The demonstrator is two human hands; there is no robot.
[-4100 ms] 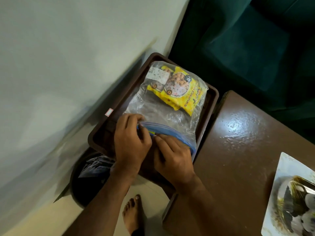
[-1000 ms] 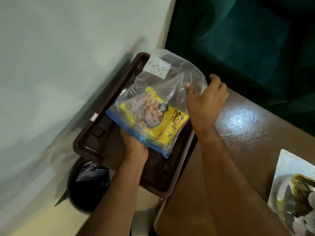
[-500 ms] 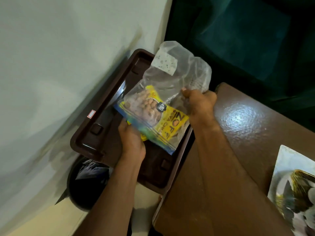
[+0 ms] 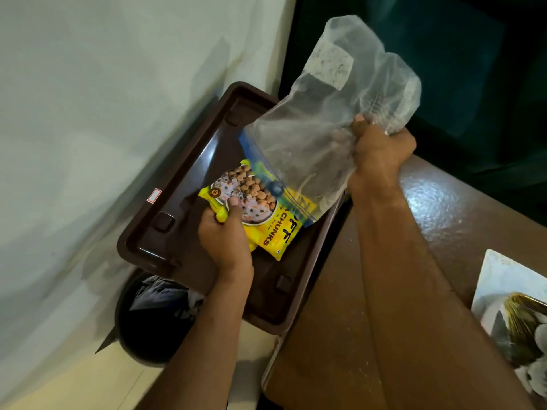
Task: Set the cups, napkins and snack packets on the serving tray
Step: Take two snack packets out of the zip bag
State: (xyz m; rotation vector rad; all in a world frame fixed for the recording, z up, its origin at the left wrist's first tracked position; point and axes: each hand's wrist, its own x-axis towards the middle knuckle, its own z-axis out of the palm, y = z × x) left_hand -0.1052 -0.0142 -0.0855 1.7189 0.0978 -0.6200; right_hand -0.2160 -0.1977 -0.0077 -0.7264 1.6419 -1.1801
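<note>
Gripping the packet (image 4: 260,214) w/ our left hand (image 4: 225,235): thumb on its printed face, fingers curled under its near-left corner. Packet is yellow, marked "CHUNKS", approx. half out of the bag (image 4: 319,122); its far end sits inside the bag mouth, behind the blue zip strip. Packet is over the middle of the tray (image 4: 165,184); we cannot tell whether it touches the tray floor.

Our right hand (image 4: 379,149) is closed in a fist round a bunched fold of the bag, lifting it above the tray's far-right edge. Bag is clear plastic w/ a white label near its upper end, otherwise looks slack.

Tray is dark brown, rectangular, raised rim, small white sticker on its left rim. Its right edge lies against the left edge of the table (image 4: 444,220); its left edge is beside the wall (image 4: 103,99).

Below the tray's near-left corner stands a dark bin (image 4: 142,321). At the table's right edge lies a white card (image 4: 503,279) w/ a shiny wrapped item on it.
</note>
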